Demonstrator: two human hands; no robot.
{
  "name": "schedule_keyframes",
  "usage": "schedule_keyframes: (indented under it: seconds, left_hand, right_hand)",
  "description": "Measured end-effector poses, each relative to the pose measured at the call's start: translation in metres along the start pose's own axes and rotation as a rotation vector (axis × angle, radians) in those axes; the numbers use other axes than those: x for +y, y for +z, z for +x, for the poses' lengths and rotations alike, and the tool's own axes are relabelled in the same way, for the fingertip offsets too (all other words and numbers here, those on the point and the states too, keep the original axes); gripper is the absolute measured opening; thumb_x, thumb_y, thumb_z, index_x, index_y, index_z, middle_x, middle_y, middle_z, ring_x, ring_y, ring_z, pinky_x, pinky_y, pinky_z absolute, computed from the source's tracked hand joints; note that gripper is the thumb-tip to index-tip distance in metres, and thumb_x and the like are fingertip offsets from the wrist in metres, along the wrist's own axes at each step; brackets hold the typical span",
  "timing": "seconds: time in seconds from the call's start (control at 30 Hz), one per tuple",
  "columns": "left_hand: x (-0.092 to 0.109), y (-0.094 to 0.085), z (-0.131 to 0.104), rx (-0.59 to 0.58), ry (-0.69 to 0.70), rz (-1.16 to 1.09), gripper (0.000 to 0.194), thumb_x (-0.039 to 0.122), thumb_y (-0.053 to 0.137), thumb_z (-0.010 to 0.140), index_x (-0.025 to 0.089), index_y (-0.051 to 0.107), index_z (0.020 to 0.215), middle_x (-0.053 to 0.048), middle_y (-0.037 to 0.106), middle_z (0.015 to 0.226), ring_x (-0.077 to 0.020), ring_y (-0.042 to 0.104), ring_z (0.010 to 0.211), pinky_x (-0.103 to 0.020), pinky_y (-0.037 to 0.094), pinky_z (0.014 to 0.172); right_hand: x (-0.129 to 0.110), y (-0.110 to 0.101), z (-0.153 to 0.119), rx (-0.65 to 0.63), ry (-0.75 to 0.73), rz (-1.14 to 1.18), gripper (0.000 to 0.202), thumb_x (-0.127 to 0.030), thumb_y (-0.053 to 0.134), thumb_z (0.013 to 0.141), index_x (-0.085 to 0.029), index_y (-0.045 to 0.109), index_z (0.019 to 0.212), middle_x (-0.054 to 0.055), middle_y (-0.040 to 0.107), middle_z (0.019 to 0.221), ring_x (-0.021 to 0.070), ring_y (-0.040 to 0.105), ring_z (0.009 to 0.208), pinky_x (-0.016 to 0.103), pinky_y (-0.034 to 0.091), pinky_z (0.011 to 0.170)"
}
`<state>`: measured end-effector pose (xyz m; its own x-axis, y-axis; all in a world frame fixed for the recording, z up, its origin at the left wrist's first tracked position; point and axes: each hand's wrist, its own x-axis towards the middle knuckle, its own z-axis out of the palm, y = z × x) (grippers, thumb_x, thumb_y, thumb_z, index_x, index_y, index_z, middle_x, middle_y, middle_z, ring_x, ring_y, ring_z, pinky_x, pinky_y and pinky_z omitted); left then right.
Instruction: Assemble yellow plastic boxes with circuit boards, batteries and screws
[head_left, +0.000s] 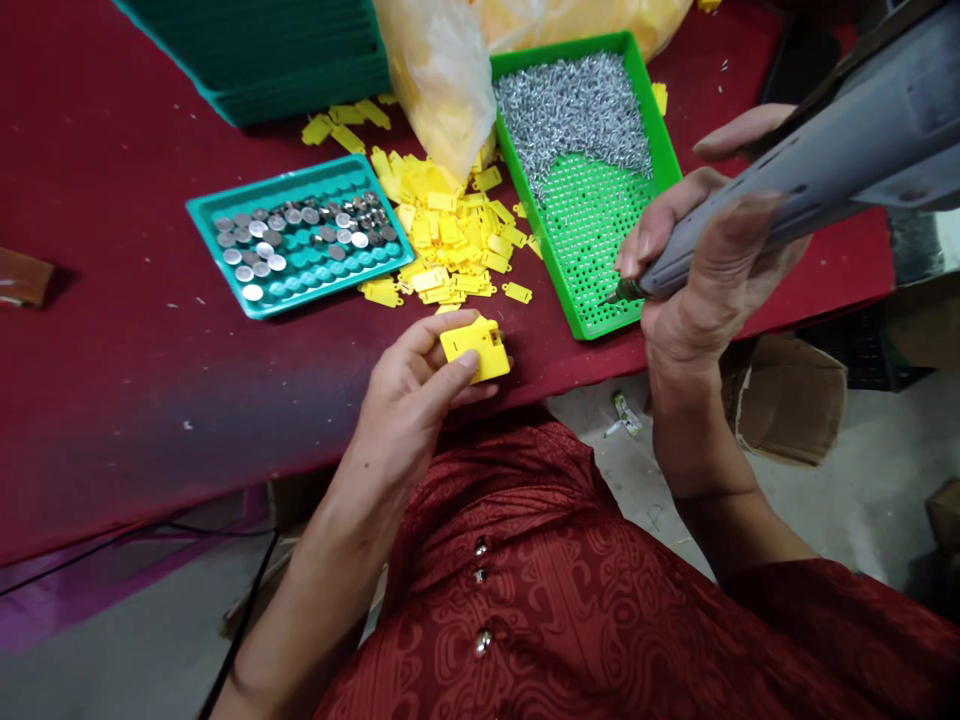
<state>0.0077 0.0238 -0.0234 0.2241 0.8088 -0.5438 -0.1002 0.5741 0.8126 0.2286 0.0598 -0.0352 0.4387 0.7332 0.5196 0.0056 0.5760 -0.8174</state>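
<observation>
While your L hand [420, 375] pinches one yellow case [484, 360], the following are on view.

Item: yellow case, held just off the table's near edge, close to your lap. Thumb flat on the upper face, other fingers curled beneath, prob. so the slotted, notched side stays up & visible; far fingertips partly hidden.

Item: grey driver, gripped in your R hand [697, 300]. Fingers wrapped round the barrel near its nose, closed on it, presumably for fine control of the tip. Tool body [817, 170] slants down-left; tip sits over the near end of the green tray [585, 225], though whether it touches a screw I can't tell at this blur.

Item: screws [577, 105], heaped at the tray's far end w/ perforated floor bare nearer you, which likely gives the tip room to reach single pcs.

Item: yellow tabs [442, 220], loose pile betw. the two trays, within easy reach of L hand; plastic bag [442, 80] resting against the pile.

Item: teal tray [300, 190], left of pile, w/ round metal discs [255, 228] on its ridges, prob. to keep them apart for picking.

Item: stacked teal trays [270, 60], behind, on the red-covered table [112, 350].
</observation>
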Motion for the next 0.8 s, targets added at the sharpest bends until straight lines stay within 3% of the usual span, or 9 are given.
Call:
schedule_keyframes:
  seconds: [0.2, 0.33, 0.53, 0.8]
  left_hand:
    - [0.001, -0.001, -0.001, -0.012, -0.002, 0.021, 0.048, 0.037, 0.092, 0.073, 0.024, 0.071, 0.115, -0.006, 0.078, 0.109, -0.0209, 0.075, 0.091, -0.027, 0.067, 0.069]
    - [0.002, 0.001, -0.001, 0.008, -0.017, -0.008, 0.051, 0.036, 0.094, 0.07, 0.022, 0.072, 0.113, -0.006, 0.078, 0.106, -0.0192, 0.075, 0.088, -0.025, 0.067, 0.067]
    - [0.002, 0.001, -0.001, 0.008, -0.031, -0.008, 0.052, 0.039, 0.094, 0.07, 0.022, 0.072, 0.114, -0.006, 0.079, 0.108, -0.0202, 0.076, 0.089, -0.026, 0.067, 0.067]
    - [0.0, 0.002, -0.005, -0.013, -0.034, -0.029, 0.047, 0.041, 0.092, 0.075, 0.021, 0.072, 0.112, -0.006, 0.079, 0.106, -0.0191, 0.077, 0.087, -0.026, 0.066, 0.069]
  right_hand:
    - [0.005, -0.004, 0.001, 0.002, 0.006, -0.12, 0.048, -0.076, 0.069, 0.086, -0.034, 0.058, 0.105, -0.007, 0.044, 0.059, 0.0107, 0.038, 0.04, 0.029, 0.031, 0.041]
    - [-0.009, -0.003, 0.0, -0.024, 0.095, -0.203, 0.064, -0.09, 0.067, 0.078, -0.032, 0.055, 0.104, -0.007, 0.044, 0.059, 0.0127, 0.041, 0.043, 0.03, 0.035, 0.043]
    - [-0.034, 0.003, -0.006, -0.018, 0.234, -0.176, 0.064, -0.081, 0.078, 0.076, -0.03, 0.055, 0.105, -0.005, 0.052, 0.069, 0.0146, 0.052, 0.054, 0.032, 0.044, 0.052]
    - [-0.03, 0.005, -0.003, -0.015, 0.166, -0.182, 0.059, -0.081, 0.073, 0.082, -0.029, 0.054, 0.104, -0.006, 0.05, 0.065, 0.0145, 0.051, 0.05, 0.031, 0.039, 0.049]
